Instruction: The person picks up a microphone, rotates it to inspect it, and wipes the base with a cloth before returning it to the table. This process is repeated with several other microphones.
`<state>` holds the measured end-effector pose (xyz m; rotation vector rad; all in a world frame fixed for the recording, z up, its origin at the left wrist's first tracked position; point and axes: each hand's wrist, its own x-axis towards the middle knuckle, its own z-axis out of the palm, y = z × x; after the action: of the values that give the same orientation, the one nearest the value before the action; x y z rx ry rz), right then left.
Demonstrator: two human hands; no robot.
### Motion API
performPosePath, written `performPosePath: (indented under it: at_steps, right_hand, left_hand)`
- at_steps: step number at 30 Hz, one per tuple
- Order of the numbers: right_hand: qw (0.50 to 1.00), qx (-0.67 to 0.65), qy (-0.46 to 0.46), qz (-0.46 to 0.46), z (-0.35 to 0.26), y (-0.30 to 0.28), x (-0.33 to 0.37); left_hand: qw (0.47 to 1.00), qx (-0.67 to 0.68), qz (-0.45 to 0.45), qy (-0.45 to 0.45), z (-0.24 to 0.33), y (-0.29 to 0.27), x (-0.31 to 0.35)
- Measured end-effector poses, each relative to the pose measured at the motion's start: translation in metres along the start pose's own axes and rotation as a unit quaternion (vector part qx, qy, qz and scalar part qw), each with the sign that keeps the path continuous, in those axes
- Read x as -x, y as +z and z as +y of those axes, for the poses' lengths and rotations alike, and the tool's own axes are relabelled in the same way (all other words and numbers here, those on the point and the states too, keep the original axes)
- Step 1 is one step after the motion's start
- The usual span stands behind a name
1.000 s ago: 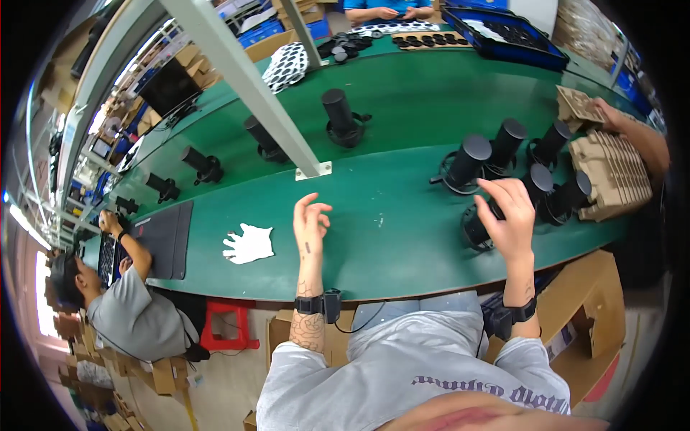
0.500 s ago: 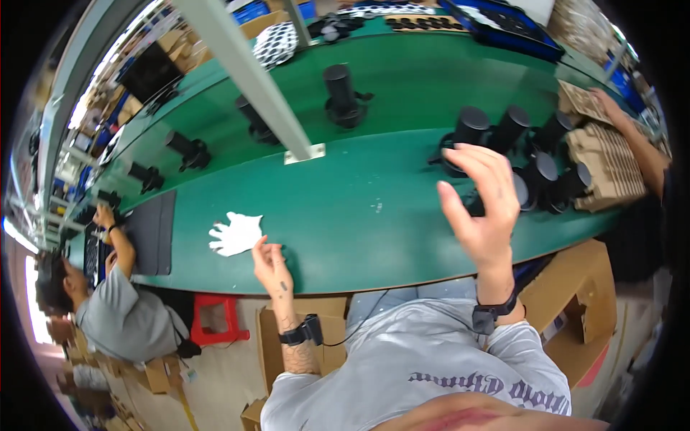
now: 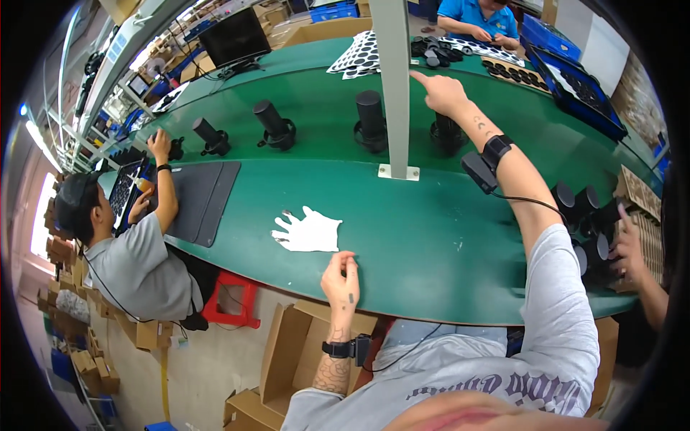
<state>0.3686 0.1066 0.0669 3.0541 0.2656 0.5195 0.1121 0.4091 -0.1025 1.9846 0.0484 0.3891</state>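
Observation:
My right hand (image 3: 442, 95) reaches forward across the table, its index finger stretched out past the grey metal post (image 3: 397, 93) and its other fingers bent. Below it on the green strip stands a black cylinder with a ring-like base (image 3: 448, 135); its top is covered by my hand, and I cannot tell whether they touch. Nothing shows in that hand. My left hand (image 3: 340, 279) is by the near edge of the green table, fingers curled together, with nothing visible in them. Just beyond it lies a white glove (image 3: 310, 231), flat, with dark marks on some fingertips.
More black cylinders (image 3: 274, 123) line the strip leftward; several others (image 3: 586, 205) cluster at right beside cardboard dividers (image 3: 634, 237), where another person's hand (image 3: 629, 248) reaches in. A seated co-worker (image 3: 144, 248) works at left by a dark mat (image 3: 205, 201). Cardboard boxes (image 3: 305, 345) sit below.
The view has swung left. My right hand has gone from above the right-hand cluster forward to the cylinder by the post. My left hand stays near the glove, its fingers more closed.

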Motion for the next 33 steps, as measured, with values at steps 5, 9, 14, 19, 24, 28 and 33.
performPosePath:
  at_steps: [5,9,14,19,24,28,33]
  right_hand:
    - [0.953,-0.074,-0.29,0.05,-0.042,-0.008,-0.028]
    - [0.914,-0.093,-0.376,0.123,-0.023,0.02,-0.016]
    - [0.97,-0.188,-0.006,0.157,-0.012,-0.001,0.049]
    - [0.865,-0.278,0.149,0.39,0.001,-0.061,0.169]
    - [0.711,-0.62,0.107,0.313,-0.013,-0.1,0.287]
    - [0.563,-0.788,0.051,0.242,-0.021,-0.063,0.343]
    - [0.403,-0.886,0.084,0.211,-0.041,-0.039,0.362]
  left_hand:
    - [1.0,-0.015,-0.004,0.005,0.005,-0.002,0.0]
    - [1.0,-0.02,-0.005,0.014,0.003,0.008,-0.005]
    - [1.0,0.017,0.004,-0.005,0.0,0.006,-0.009]
    - [0.996,0.085,0.023,-0.006,0.003,0.006,-0.005]
    - [0.961,0.255,-0.093,0.05,0.088,0.0,-0.008]
    - [0.911,0.313,-0.24,0.121,0.189,0.0,0.007]
    - [0.927,0.249,-0.207,0.19,0.213,0.006,0.046]
